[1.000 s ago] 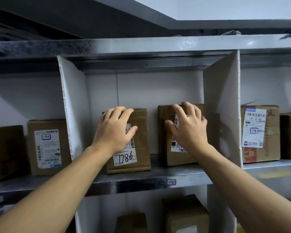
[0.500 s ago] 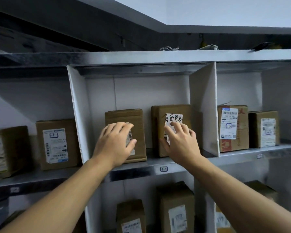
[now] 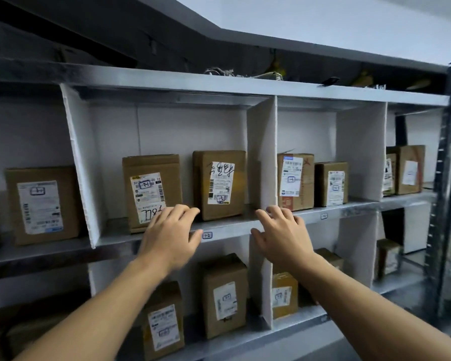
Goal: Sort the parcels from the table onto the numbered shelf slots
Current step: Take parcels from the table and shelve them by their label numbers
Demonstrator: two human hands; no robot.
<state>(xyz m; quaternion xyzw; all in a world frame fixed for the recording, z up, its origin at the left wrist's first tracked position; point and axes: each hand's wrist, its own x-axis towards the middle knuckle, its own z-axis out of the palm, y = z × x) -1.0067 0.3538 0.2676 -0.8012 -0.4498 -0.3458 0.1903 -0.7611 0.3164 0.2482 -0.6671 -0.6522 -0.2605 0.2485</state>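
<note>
Loosely spread, the fingers (image 3: 184, 211) of the left hand (image 3: 171, 238) and right hand (image 3: 284, 241) hold nothing, hovering by the shelf edge (image 3: 235, 228). Behind them the left parcel (image 3: 151, 188) and right parcel (image 3: 219, 183) stand upright in one slot; a stray knuckle could tip the nearer left one.

Handwritten "778" on parcel label (image 3: 147, 196); "1-2" on shelf tag (image 3: 207, 235)
</note>
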